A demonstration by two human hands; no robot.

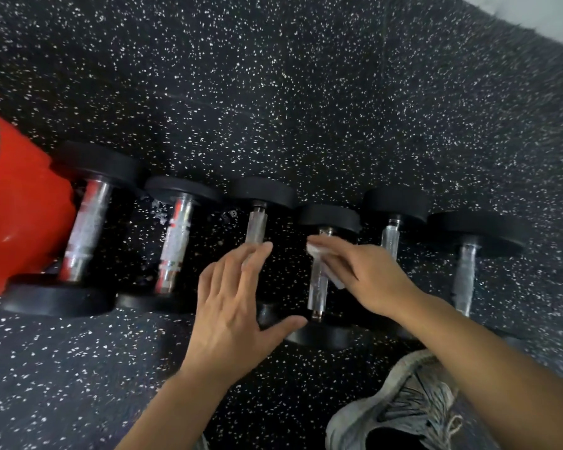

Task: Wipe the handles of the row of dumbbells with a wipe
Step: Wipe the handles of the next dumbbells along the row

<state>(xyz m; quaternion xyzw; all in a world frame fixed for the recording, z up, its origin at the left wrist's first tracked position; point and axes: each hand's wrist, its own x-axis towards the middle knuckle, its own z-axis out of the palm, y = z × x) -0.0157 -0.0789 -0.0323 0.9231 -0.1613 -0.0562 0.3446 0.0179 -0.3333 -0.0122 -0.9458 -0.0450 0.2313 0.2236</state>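
Here, six dumbbells (319, 274) lie side by side on the speckled floor (306, 108), handles running away from you, near heads toward your shoe (403, 407). Your right hand (361, 274) presses the white wipe (322, 258) onto the fourth handle (317, 287), fingers closed over it. Your left hand (234, 306) hovers flat, fingers spread, over the third dumbbell (257, 222).

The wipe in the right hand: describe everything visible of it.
The wipe is a small, pale, thin sheet, crumpled and motion-blurred. The right hand presses it onto the upper part of the chrome handle of the fourth dumbbell from the left. Fingers cover most of it; one edge shows near the fingertips, another corner hangs below the palm. Its material and dampness cannot be told. The left hand does not touch it.
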